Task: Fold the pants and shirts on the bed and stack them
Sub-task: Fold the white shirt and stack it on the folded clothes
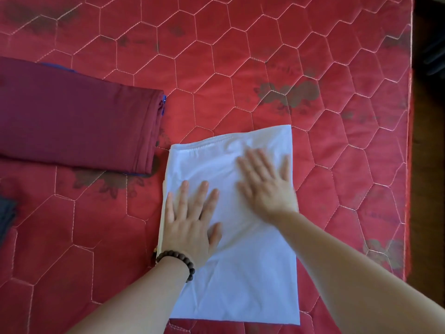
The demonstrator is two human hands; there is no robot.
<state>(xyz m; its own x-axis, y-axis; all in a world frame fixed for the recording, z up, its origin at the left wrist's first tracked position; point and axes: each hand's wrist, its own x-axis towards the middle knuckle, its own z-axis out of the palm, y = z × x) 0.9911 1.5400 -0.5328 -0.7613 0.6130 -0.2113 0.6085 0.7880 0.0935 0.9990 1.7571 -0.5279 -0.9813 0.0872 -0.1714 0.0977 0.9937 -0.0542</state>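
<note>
White folded shirt [240,261] sits near me on the bed [313,68]. My left hand [187,227] and right hand [267,186] both press it flat, fingers spread, gripping nothing.

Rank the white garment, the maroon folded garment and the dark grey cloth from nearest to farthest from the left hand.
1. White garment: directly under the left hand.
2. Maroon folded garment: up and to its left.
3. Dark grey cloth: at the far left edge.

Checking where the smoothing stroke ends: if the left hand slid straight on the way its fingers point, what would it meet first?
The left hand would likely reach the white garment's stitched far edge, then bare red mattress; the maroon stack lies off to the left.
</note>
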